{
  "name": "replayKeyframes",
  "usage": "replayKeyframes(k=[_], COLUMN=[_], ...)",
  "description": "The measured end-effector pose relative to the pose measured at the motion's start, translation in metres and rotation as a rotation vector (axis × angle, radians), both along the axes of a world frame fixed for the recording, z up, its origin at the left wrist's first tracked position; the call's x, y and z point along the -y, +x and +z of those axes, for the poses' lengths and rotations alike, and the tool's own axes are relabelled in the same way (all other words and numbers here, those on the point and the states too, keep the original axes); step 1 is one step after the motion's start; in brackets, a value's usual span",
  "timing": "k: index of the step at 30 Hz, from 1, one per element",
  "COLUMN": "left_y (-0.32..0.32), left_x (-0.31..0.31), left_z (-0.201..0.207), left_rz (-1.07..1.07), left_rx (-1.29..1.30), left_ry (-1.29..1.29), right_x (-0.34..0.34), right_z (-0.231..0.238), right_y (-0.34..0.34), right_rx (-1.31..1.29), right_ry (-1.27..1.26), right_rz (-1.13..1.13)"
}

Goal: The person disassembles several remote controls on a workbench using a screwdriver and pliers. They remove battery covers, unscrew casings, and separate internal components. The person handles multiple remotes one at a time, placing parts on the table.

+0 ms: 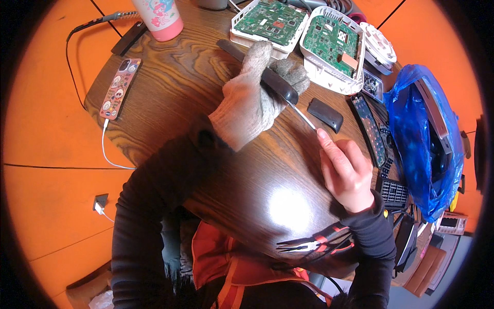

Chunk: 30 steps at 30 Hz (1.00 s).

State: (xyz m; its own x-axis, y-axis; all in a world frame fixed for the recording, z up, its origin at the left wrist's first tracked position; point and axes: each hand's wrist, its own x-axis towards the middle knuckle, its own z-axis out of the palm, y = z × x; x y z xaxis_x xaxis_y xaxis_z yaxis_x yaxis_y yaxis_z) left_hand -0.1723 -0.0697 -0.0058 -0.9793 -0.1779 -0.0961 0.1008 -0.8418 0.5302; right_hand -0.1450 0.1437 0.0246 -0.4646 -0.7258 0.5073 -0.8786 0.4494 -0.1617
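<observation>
My left hand [249,95], in a grey-white knit glove, is closed round a dark, rounded plastic casing [280,87]. My bare right hand [347,167] pinches a thin metal tool [302,116]; its handle is hidden in my palm, so I cannot tell its exact kind. The tool's tip meets the near end of the casing. Just right of the casing, a similar black plastic piece [325,114] lies on the table. A long dark strip [230,50] shows beyond my gloved fingers, partly covered by them.
Two white housings with green circuit boards [270,21] [329,44] stand at the back. A patterned phone [119,90] charges at left near a pink-based cup [163,23]. Pliers [303,246] lie near the front edge. A blue plastic bag [419,144] bulges at right beside remotes [369,129].
</observation>
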Motion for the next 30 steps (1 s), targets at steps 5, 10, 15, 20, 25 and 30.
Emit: replayKeyframes(k=[5, 10, 15, 20, 25, 30], left_y=[-0.003, -0.003, -0.003, -0.004, -0.004, -0.005], left_x=[0.003, -0.002, -0.003, -0.004, -0.003, -0.004], left_z=[-0.009, -0.006, -0.003, -0.009, -0.011, -0.006], left_rz=[0.036, 0.079, 0.082, 0.134, 0.169, 0.143], left_rx=[-0.009, 0.084, 0.108, 0.072, 0.088, 0.120], left_ry=[0.040, 0.063, 0.077, 0.144, -0.067, 0.104], right_x=[0.002, 0.002, 0.001, 0.001, 0.003, 0.000], right_z=[-0.002, -0.002, -0.003, 0.000, 0.001, 0.004], right_y=[0.001, -0.004, -0.005, 0.001, -0.007, -0.009], right_rx=[0.189, 0.456, 0.272, 0.043, 0.503, 0.642], right_ry=[-0.079, -0.227, -0.142, 0.044, -0.212, -0.239], right_rz=[-0.024, 0.024, 0.020, -0.067, 0.003, 0.002])
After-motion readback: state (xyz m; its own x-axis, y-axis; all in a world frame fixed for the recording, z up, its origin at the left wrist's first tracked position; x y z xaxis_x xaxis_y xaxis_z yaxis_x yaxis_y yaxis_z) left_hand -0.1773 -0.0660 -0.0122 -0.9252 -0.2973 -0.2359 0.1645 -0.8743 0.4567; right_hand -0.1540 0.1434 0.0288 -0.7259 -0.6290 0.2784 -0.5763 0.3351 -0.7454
